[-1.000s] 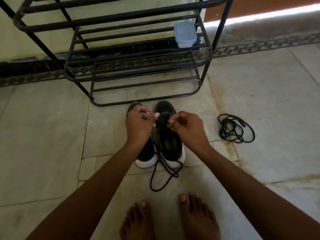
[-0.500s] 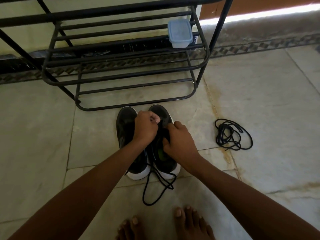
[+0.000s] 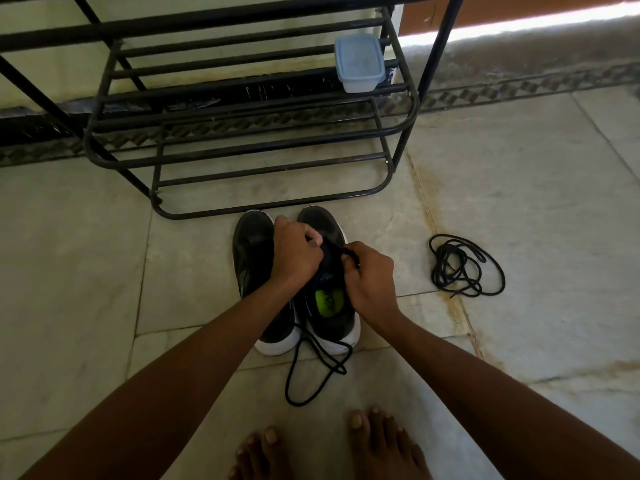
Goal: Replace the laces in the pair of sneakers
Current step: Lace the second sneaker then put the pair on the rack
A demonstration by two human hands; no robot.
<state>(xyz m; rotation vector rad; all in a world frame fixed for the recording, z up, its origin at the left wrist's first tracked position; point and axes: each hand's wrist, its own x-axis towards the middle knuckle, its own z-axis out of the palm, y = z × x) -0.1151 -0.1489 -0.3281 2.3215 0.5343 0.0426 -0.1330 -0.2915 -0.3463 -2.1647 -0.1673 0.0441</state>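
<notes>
Two black sneakers with white soles stand side by side on the floor, toes away from me. My left hand (image 3: 296,251) lies curled over the gap between the left sneaker (image 3: 252,251) and the right sneaker (image 3: 329,306), pinching at the right shoe's tongue area. My right hand (image 3: 372,282) pinches a black lace (image 3: 348,252) at the right sneaker's eyelets. A loose stretch of black lace (image 3: 311,368) trails from behind the heels onto the floor. A second black lace (image 3: 464,266) lies coiled on the tiles to the right.
A black metal shoe rack (image 3: 242,140) stands just beyond the sneakers' toes, with a pale blue lidded plastic box (image 3: 360,64) on a shelf. My bare feet (image 3: 329,448) are at the bottom edge. Stone floor tiles spread left and right.
Both hands have come closer together over the right sneaker; my right hand now pinches the lace lower at the eyelets. The view has shifted slightly.
</notes>
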